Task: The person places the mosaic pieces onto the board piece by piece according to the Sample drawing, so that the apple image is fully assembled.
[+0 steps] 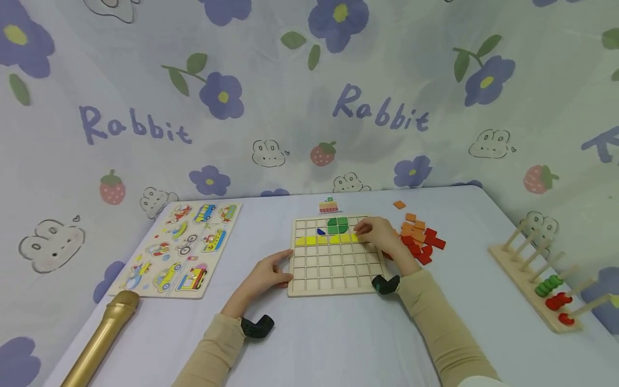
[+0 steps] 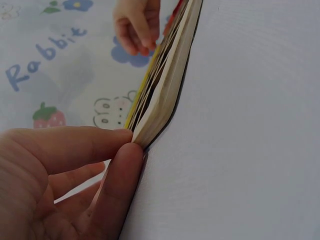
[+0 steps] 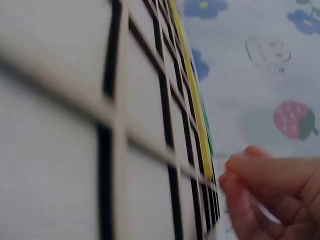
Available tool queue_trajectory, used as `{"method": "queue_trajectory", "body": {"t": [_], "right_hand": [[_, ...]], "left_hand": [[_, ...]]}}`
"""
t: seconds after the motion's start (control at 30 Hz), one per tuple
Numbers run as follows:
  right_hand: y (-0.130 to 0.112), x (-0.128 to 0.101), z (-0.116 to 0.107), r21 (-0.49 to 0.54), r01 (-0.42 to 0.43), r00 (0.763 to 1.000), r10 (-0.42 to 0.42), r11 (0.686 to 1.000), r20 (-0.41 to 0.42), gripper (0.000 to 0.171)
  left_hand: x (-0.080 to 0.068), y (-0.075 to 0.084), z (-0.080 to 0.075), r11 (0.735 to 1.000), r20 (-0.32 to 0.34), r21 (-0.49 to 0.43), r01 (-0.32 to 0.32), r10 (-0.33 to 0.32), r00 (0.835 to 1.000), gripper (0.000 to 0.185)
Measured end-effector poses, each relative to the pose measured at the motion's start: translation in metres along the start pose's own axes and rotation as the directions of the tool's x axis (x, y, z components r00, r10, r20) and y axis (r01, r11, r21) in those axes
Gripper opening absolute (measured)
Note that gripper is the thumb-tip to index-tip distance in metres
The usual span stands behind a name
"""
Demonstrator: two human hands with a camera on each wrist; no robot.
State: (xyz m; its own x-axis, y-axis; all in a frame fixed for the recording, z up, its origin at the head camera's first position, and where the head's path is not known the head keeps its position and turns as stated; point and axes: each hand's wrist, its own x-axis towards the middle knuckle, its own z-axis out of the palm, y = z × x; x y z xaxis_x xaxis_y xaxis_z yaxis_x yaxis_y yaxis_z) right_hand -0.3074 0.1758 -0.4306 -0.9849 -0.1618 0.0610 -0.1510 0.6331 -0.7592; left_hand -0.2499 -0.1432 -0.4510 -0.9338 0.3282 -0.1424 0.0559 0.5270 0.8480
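Note:
A wooden grid board lies flat in front of me, with a row of yellow pieces, green pieces and a small blue piece in its upper cells. My left hand touches the board's left edge; the left wrist view shows thumb and finger against its side. Over the board's upper right, my right hand has its fingertips drawn together beside the right end of the yellow row. No piece shows between those fingertips, though a small one could be hidden.
Orange pieces and red pieces lie right of the board. A small picture card sits behind it. Left are a picture puzzle and a gold microphone. A wooden peg stand with beads stands far right.

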Motion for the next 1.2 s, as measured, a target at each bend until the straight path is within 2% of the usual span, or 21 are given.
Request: {"method": "queue_trajectory", "body": {"t": [0.1,0.27,0.3,0.47,0.53,0.63,0.73,0.87,1.07,1.2], "right_hand": [[0.005,-0.001,-0.018,0.055,-0.023,1.0,0.023,0.998,-0.006,0.022],[0.024,-0.01,-0.054,0.163,-0.128,0.99,0.136,0.978,-0.043,0.032],[0.029,-0.012,-0.06,0.177,-0.14,0.987,0.153,0.974,-0.059,0.033],[0.051,-0.024,-0.081,0.218,-0.164,0.974,0.192,0.962,-0.118,0.036],[0.058,-0.027,-0.086,0.21,-0.201,0.965,0.23,0.957,-0.124,0.038],[0.064,-0.03,-0.09,0.19,-0.256,0.949,0.283,0.948,-0.137,0.041],[0.069,-0.032,-0.093,0.09,-0.282,0.942,0.293,0.955,-0.165,0.043],[0.073,-0.033,-0.092,-0.024,-0.286,0.945,0.278,0.958,-0.172,0.044],[0.074,-0.035,-0.09,-0.044,-0.285,0.945,0.274,0.957,-0.177,0.043],[0.073,-0.035,-0.09,-0.017,-0.278,0.938,0.268,0.96,-0.22,0.042]], "left_hand": [[0.0,0.0,-0.001,1.0,0.001,-0.009,0.007,-0.007,1.0,0.068],[0.0,0.0,-0.001,1.0,0.004,-0.014,0.006,-0.006,1.0,0.067],[-0.003,0.005,-0.001,1.0,0.003,-0.011,0.0,0.0,1.0,0.066],[-0.004,0.006,-0.002,1.0,-0.002,-0.005,0.014,-0.014,1.0,0.067],[0.0,0.001,-0.002,1.0,0.003,-0.01,0.017,-0.017,1.0,0.068],[0.0,0.001,-0.001,1.0,0.004,-0.013,0.022,-0.022,1.0,0.068],[0.001,0.001,-0.001,1.0,0.005,-0.014,0.023,-0.023,1.0,0.068],[0.001,0.0,-0.001,1.0,0.007,-0.011,0.021,-0.021,1.0,0.068],[0.001,0.0,-0.001,1.0,0.004,-0.013,0.028,-0.028,1.0,0.068],[0.002,-0.001,-0.001,0.999,0.005,-0.018,0.027,-0.027,1.0,0.068]]}}
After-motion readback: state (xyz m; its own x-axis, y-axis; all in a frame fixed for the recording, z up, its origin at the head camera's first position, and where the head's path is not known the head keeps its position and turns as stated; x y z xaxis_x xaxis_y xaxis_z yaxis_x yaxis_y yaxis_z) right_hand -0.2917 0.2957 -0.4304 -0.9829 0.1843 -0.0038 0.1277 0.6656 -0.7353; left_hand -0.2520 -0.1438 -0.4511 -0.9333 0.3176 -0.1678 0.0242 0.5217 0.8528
